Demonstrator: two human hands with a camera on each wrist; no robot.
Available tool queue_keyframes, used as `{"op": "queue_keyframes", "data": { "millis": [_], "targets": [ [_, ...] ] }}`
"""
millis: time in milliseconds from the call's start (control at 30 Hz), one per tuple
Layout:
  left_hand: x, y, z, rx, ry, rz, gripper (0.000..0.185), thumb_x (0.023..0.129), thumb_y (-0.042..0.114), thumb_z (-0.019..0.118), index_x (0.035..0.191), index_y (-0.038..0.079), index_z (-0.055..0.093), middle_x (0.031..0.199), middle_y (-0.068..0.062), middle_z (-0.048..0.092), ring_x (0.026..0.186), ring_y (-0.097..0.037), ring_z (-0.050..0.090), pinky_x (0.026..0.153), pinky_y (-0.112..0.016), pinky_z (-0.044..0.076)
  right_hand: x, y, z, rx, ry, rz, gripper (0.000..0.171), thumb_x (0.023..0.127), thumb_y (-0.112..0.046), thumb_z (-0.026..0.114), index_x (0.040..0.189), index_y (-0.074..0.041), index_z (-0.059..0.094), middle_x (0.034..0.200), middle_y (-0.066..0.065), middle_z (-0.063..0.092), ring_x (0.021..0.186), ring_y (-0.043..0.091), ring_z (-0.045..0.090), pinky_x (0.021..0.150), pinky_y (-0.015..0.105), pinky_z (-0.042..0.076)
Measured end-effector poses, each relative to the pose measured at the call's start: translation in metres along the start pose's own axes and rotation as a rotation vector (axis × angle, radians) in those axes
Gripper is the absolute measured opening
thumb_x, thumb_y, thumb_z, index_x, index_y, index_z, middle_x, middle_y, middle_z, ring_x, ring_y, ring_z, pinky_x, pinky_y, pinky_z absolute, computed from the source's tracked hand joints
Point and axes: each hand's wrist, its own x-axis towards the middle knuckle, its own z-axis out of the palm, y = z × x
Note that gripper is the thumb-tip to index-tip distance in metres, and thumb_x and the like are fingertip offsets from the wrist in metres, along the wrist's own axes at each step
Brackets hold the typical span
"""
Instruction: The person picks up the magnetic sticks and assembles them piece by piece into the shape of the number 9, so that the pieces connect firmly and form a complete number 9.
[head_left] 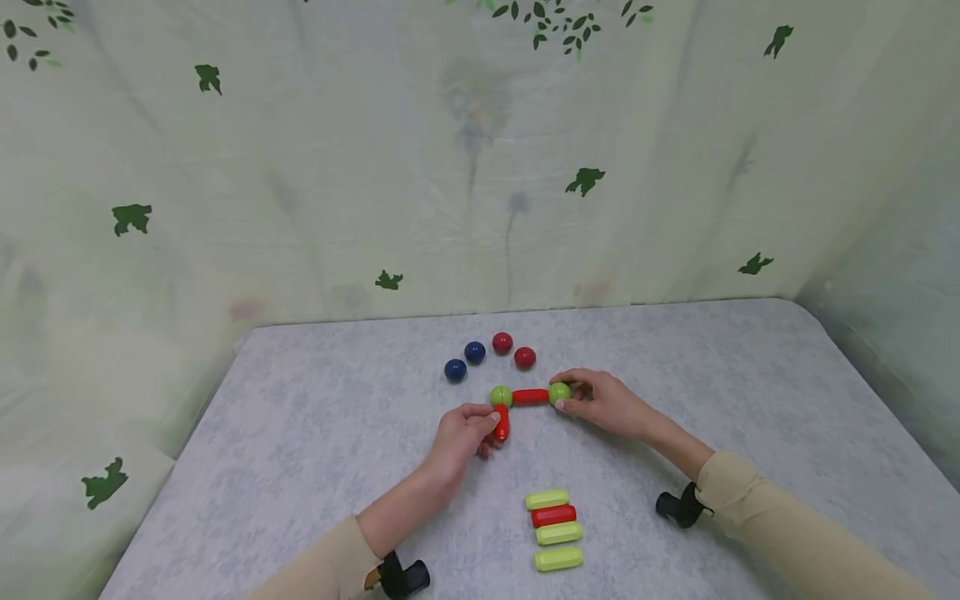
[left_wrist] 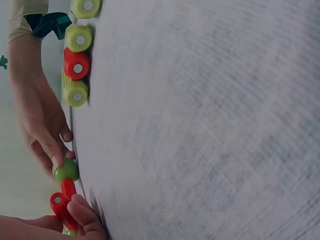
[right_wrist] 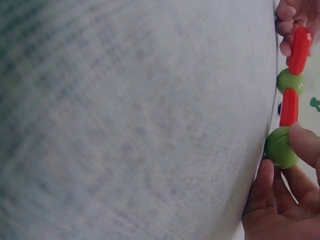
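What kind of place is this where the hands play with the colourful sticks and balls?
Probably a tabletop play or recording corner: a grey table, a leaf-print cloth backdrop hung behind it, and magnetic rods and balls laid out.

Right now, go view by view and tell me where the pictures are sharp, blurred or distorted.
Head view: evenly lit, sharp, wide-angle bend at the edges of the grey mottled table. Left wrist view: table surface smeared, row of yellow-green and red plastic cylinders fairly crisp. Right wrist view: table blurred, glossy green plastic ball under the right hand soft.
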Motion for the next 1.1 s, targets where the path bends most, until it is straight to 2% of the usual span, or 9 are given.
{"op": "queue_keyframes", "data": {
  "millis": [367, 633, 767, 933, 1100],
  "targets": [
    [0.001, 0.000, -0.002, 0.010, 0.001, -0.008, 0.028, 0.097, 0.008, 0.058, 0.121, -0.006, 0.054, 0.082, -0.008, 0.067, 0.065, -0.015, 0.057, 0.062, -0.025, 0.049, 0.001, -0.002, 0.000, 0.002, -0.004, 0.024, 0.037, 0.092, -0.019, 0.071, 0.126, -0.008, 0.063, 0.103, 0.001, 0.062, 0.089, 0.020, 0.053, 0.075, 0.034, 0.046],
    [-0.004, 0.002, -0.007, 0.040, 0.000, -0.002, 0.028, 0.097, 0.006, 0.057, 0.123, -0.006, 0.055, 0.090, -0.012, 0.069, 0.073, -0.018, 0.063, 0.067, -0.028, 0.053, 0.001, -0.003, 0.000, 0.002, 0.002, 0.031, 0.037, 0.092, -0.019, 0.071, 0.126, -0.007, 0.063, 0.102, 0.001, 0.062, 0.088, 0.020, 0.053, 0.074, 0.034, 0.046],
    [0.000, 0.006, -0.012, 0.086, 0.087, 0.013, 0.028, 0.095, 0.006, 0.059, 0.121, -0.004, 0.056, 0.093, -0.011, 0.066, 0.074, -0.020, 0.061, 0.066, -0.029, 0.052, 0.000, -0.005, 0.000, 0.002, 0.003, 0.032, 0.037, 0.091, -0.018, 0.071, 0.126, -0.007, 0.063, 0.102, 0.002, 0.062, 0.088, 0.021, 0.053, 0.074, 0.034, 0.046],
    [0.011, 0.015, -0.023, 0.149, 0.202, 0.010, 0.032, 0.094, 0.009, 0.062, 0.124, 0.002, 0.056, 0.105, -0.011, 0.058, 0.086, -0.024, 0.056, 0.072, -0.030, 0.048, -0.001, -0.005, 0.000, 0.003, 0.005, 0.027, 0.037, 0.092, -0.017, 0.071, 0.126, -0.007, 0.063, 0.102, 0.002, 0.062, 0.088, 0.021, 0.053, 0.074, 0.034, 0.046],
    [0.028, 0.017, -0.037, 0.281, 0.276, 0.145, 0.041, 0.090, 0.006, 0.066, 0.127, 0.000, 0.050, 0.112, -0.016, 0.049, 0.098, -0.028, 0.049, 0.082, -0.036, 0.044, 0.000, -0.005, 0.001, 0.001, 0.010, 0.032, 0.036, 0.091, -0.018, 0.071, 0.125, -0.008, 0.063, 0.102, 0.002, 0.062, 0.087, 0.021, 0.053, 0.074, 0.034, 0.046]
  ]
}}
